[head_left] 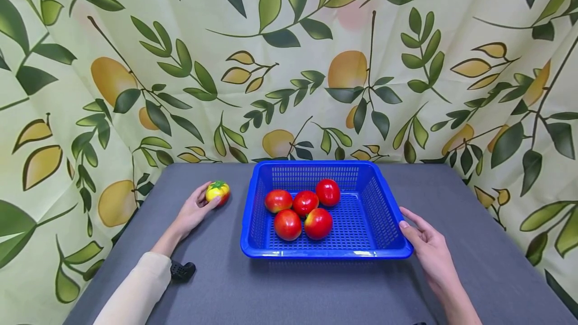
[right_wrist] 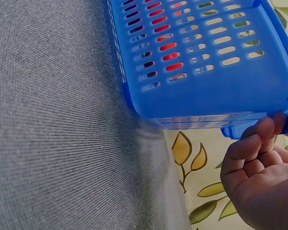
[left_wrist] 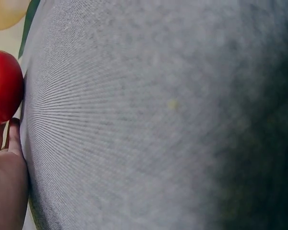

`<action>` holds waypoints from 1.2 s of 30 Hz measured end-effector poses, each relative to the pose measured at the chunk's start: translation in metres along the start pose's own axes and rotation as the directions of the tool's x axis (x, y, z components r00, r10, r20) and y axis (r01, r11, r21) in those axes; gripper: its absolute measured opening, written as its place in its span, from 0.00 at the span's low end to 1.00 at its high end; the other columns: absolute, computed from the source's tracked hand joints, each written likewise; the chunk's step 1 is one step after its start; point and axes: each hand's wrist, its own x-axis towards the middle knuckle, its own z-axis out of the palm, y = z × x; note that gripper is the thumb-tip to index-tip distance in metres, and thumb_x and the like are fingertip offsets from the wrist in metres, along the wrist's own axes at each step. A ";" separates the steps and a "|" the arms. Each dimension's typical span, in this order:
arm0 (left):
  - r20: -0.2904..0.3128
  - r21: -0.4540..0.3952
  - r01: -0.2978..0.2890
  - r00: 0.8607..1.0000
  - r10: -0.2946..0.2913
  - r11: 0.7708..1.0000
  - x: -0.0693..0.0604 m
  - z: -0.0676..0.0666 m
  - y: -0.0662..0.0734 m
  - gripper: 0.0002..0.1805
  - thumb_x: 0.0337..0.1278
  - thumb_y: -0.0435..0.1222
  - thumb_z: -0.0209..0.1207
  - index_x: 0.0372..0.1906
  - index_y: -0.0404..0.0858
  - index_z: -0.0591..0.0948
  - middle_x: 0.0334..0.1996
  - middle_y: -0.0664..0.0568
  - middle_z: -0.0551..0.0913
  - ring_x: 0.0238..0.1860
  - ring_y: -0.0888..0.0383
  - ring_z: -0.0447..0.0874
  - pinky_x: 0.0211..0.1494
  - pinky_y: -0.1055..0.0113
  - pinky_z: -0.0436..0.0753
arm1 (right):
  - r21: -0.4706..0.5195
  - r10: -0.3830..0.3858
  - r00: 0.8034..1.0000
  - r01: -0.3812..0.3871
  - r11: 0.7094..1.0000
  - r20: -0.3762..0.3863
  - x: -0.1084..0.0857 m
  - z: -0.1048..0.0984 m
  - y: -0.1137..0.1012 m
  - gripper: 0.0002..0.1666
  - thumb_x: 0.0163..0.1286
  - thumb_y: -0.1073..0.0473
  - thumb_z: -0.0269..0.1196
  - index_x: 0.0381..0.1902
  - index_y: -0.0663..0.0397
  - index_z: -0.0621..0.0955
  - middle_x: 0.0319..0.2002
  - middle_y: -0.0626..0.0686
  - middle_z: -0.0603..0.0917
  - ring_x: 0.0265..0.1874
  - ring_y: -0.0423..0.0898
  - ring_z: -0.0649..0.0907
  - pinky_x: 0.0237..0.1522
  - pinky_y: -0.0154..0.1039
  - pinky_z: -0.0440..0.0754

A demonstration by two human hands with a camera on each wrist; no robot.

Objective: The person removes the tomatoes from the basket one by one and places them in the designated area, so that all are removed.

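Note:
At the table's left side my left hand [head_left: 195, 209] holds a shiny tomato [head_left: 218, 193], red and yellow with a green leafy top, between thumb and fingers. In the left wrist view the tomato [left_wrist: 5, 86] shows red at the edge, above the fingers of the left hand [left_wrist: 7, 177]. A blue plastic basket [head_left: 325, 254] stands mid-table with several red tomatoes [head_left: 287, 224] in its left half. My right hand [head_left: 426, 245] grips the basket's right rim near the front corner, thumb on top. The right wrist view has the fingers of that hand [right_wrist: 259, 167] curled under the rim.
A grey cloth [head_left: 316, 295] covers the table. Behind and at both sides hangs a curtain [head_left: 289, 64] printed with leaves and fruit. A black strapped device [head_left: 182, 271] sits at the left wrist.

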 end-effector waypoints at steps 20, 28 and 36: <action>0.006 -0.015 0.073 0.997 -0.072 0.997 -0.003 0.000 0.003 0.48 0.61 0.42 0.67 0.76 0.31 0.51 0.73 0.34 0.57 0.72 0.41 0.57 0.71 0.51 0.57 | 0.013 0.015 1.000 -0.015 1.000 0.004 0.004 0.000 0.002 0.38 0.75 0.45 0.56 0.75 0.57 0.62 0.47 0.57 0.85 0.36 0.47 0.87 0.35 0.38 0.85; -0.003 -0.003 0.078 0.997 -0.078 0.997 -0.002 0.000 0.004 0.50 0.58 0.44 0.68 0.76 0.31 0.52 0.72 0.35 0.58 0.71 0.42 0.58 0.71 0.51 0.59 | 0.025 0.014 1.000 -0.014 1.000 0.005 0.003 0.000 0.000 0.40 0.74 0.44 0.57 0.75 0.58 0.61 0.44 0.54 0.87 0.35 0.48 0.88 0.35 0.38 0.85; 0.001 -0.011 0.079 0.997 -0.079 0.997 0.000 0.000 0.004 0.48 0.59 0.44 0.68 0.75 0.32 0.53 0.72 0.36 0.59 0.71 0.43 0.59 0.71 0.52 0.60 | 0.045 0.017 1.000 -0.017 0.999 0.007 0.002 0.000 -0.001 0.40 0.74 0.45 0.58 0.75 0.58 0.61 0.46 0.54 0.86 0.37 0.47 0.87 0.36 0.38 0.85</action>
